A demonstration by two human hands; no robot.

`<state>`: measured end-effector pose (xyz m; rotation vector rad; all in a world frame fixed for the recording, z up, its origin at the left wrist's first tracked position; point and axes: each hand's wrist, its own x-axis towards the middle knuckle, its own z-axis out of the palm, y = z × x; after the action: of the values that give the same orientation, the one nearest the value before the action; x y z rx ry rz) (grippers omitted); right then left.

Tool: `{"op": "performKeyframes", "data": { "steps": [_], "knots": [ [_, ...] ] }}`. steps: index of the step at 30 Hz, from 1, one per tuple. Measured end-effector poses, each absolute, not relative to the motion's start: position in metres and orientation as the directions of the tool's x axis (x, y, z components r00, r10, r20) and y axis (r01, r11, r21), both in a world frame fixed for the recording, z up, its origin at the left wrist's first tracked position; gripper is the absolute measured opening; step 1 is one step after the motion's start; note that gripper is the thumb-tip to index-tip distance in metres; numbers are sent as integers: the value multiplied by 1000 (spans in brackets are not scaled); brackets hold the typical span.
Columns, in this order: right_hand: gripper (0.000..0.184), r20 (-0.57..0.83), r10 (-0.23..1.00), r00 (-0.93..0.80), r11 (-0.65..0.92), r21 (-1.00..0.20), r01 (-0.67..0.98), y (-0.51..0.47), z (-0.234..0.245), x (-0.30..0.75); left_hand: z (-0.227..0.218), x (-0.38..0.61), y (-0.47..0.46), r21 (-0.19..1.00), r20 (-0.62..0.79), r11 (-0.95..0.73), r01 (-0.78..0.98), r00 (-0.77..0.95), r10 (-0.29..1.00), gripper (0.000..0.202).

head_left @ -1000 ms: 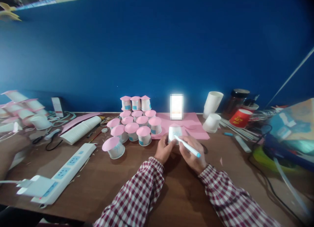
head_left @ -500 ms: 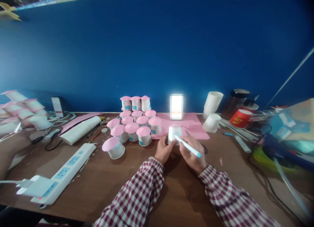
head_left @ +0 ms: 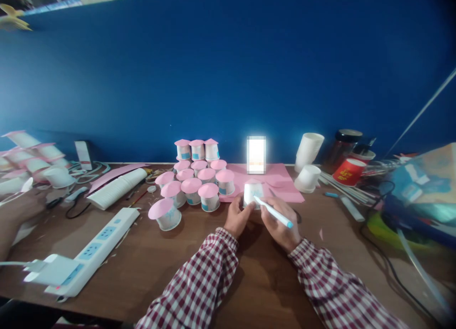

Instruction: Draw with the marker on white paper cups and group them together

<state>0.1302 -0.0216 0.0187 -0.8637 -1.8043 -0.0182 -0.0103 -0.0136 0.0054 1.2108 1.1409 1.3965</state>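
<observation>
My left hand (head_left: 238, 217) is closed on the lower left side of an upside-down white paper cup (head_left: 252, 191), which carries light blue marks. In my right hand (head_left: 280, 222) is a white marker pen (head_left: 276, 212) with a light blue end; its tip meets the front of the cup. Behind the cup lies a sheet of pink paper (head_left: 287, 184). To the left, several white cups with pink paper tops stand in a group, the nearest capped cup (head_left: 168, 220) slightly apart. Blue patches show on several of them.
A power strip (head_left: 94, 250) with a plugged-in charger lies at left, near a stack of paper cups (head_left: 117, 189). Another person's hand (head_left: 21, 208) is at the far left. White cups (head_left: 308, 178), a red cup (head_left: 349, 171) and a pen cap (head_left: 331, 194) are at right.
The marker pen and my right hand have shifted very slightly at the cup. At the far left, the other person's hand has moved a little.
</observation>
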Motion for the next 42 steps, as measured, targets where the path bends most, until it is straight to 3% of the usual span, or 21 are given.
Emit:
{"op": "performKeyframes", "data": {
  "steps": [21, 42],
  "knots": [
    [13, 821, 555, -136, 725, -398, 562, -23, 20, 131, 2, -10, -13, 984, 120, -129, -127, -80, 990, 37],
    [15, 816, 556, -156, 745, -406, 529, -23, 21, 128, 4, -11, -14, 990, 129, -132, -42, -58, 990, 38]
  ]
}}
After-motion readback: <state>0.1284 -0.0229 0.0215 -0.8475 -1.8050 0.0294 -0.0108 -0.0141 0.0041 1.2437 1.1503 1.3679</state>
